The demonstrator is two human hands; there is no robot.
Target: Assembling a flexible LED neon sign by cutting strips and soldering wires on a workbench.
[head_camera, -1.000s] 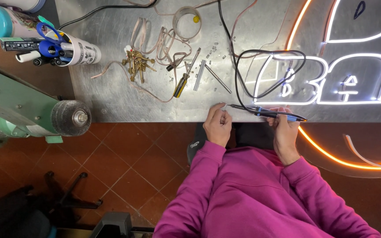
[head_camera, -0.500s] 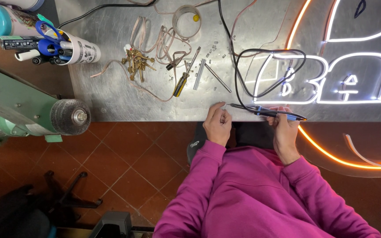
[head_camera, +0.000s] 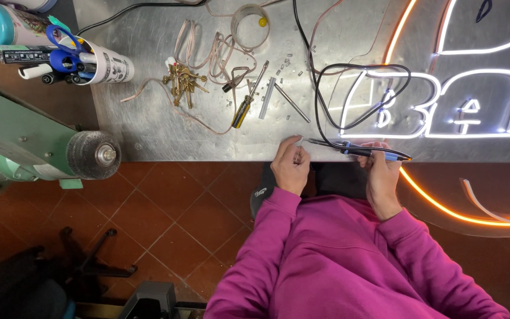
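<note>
Sharp, evenly lit; glaring neon sign (head_camera: 444, 106)

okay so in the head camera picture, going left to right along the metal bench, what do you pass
White cup of scissors and pens → pile of brass keys → yellow-handled screwdriver → left hand → blue-handled soldering iron in the right hand → lit white sign letters.

A scuffed metal bench (head_camera: 166, 133) carries, from left to right, a white cup (head_camera: 104, 64) of scissors and pens lying on its side, a heap of brass fittings (head_camera: 183, 82), a yellow-handled screwdriver (head_camera: 247, 101), loops of thin wire (head_camera: 208, 50), and a lit neon sign (head_camera: 444, 106) at the right.
</note>
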